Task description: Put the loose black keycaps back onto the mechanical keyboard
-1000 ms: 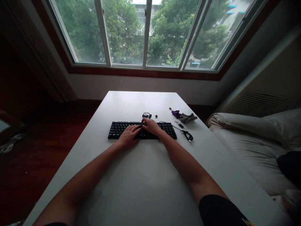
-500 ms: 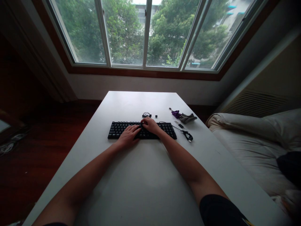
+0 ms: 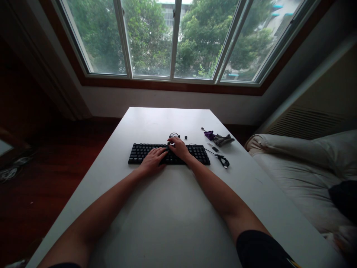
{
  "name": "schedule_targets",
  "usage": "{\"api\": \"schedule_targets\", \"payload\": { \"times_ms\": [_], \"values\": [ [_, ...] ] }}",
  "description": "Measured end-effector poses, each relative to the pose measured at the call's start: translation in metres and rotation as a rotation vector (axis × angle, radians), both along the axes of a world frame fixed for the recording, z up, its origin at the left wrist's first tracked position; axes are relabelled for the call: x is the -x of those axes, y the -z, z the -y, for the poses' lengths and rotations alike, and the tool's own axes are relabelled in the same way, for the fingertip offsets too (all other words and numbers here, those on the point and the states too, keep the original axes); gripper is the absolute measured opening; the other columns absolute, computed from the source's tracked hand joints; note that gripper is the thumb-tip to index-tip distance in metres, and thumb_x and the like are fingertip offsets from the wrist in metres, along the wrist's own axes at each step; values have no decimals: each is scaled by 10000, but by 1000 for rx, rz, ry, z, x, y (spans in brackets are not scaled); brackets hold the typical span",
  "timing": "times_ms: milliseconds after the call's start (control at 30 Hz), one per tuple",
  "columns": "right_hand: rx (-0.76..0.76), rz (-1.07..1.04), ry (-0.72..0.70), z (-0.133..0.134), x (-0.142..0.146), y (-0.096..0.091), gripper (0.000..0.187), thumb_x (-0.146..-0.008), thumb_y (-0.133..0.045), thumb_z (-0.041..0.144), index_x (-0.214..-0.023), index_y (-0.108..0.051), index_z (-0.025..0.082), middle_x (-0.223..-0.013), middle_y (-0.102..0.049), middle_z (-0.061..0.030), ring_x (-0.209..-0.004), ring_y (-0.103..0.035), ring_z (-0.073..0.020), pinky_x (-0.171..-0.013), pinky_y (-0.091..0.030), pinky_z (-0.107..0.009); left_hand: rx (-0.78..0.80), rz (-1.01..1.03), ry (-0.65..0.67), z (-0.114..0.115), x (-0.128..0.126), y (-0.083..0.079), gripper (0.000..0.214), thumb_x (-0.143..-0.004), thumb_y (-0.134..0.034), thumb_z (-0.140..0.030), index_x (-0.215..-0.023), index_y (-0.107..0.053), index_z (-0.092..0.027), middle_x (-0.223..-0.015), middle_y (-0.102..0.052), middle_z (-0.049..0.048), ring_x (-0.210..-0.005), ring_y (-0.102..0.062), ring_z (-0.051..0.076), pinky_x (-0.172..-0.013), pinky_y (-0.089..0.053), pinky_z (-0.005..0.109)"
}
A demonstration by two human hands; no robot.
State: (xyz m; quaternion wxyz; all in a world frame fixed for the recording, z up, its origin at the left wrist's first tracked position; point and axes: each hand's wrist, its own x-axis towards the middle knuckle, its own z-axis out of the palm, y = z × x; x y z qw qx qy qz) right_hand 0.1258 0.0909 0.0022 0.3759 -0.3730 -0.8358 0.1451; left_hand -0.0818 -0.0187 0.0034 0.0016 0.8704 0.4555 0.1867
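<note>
A black keyboard (image 3: pixel 139 153) lies across the middle of the white table (image 3: pixel 167 216). My left hand (image 3: pixel 152 162) rests on the keys left of centre, fingers stretched forward and flat. My right hand (image 3: pixel 180 148) sits over the keyboard's centre. Its fingers are curled and pinched together at the top key rows, and what they pinch is too small to make out. Just beyond the keyboard lie small black pieces (image 3: pixel 174 135) and one more small black piece (image 3: pixel 185 137).
Right of the keyboard are a black cable with a plug (image 3: pixel 222 160), a small dark stick (image 3: pixel 213 148) and a purple and grey bundle (image 3: pixel 219 139). A bed with pale bedding (image 3: pixel 301 175) borders the table's right side. Windows stand behind, with dark wooden floor at the left.
My right hand's fingertips have risen slightly toward the keyboard's far edge. My left hand stays in place on the keys. The view has shifted very little.
</note>
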Motion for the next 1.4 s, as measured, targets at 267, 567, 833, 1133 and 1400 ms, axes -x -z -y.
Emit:
{"api": "schedule_targets", "payload": {
  "times_ms": [267,567,833,1133,1400],
  "values": [
    [-19,-125,-19,0,2,0,325,-864,-644,170,-1183,-650,231,-964,-652,-52,-908,-602,-207,-814,-506,-339,6,12,1,-1,1,3,631,-902,-624,-347,-1501,-464,-229,-1599,-392,98,-1464,-354,309,-1238,-249,513],
    [-32,-230,-57,6,3,-3,295,-892,-643,215,-1185,-652,246,-1030,-638,-57,-918,-613,-195,-769,-540,-319,7,12,6,-2,2,5,635,-906,-624,-362,-1504,-461,-226,-1602,-388,103,-1466,-350,316,-1238,-242,521],
    [-75,-219,-21,5,2,-3,292,-905,-635,215,-1192,-674,249,-1026,-628,-57,-928,-601,-200,-825,-537,-343,1,28,13,-3,2,6,637,-903,-628,-350,-1507,-457,-236,-1597,-395,103,-1467,-348,311,-1237,-241,523],
    [-54,-249,-14,8,2,-6,152,-892,-642,243,-1043,-653,225,-1016,-618,-53,-814,-580,-174,-755,-507,-318,9,29,23,-3,2,6,644,-897,-632,-343,-1506,-456,-225,-1601,-388,105,-1473,-337,309,-1240,-234,525],
    [-3,-232,68,11,1,-5,173,-852,-687,289,-981,-591,223,-735,-532,30,-667,-501,-157,-660,-421,-291,9,35,19,-4,3,7,655,-889,-641,-343,-1508,-457,-234,-1601,-390,99,-1472,-342,309,-1237,-244,523]
  ]
}}
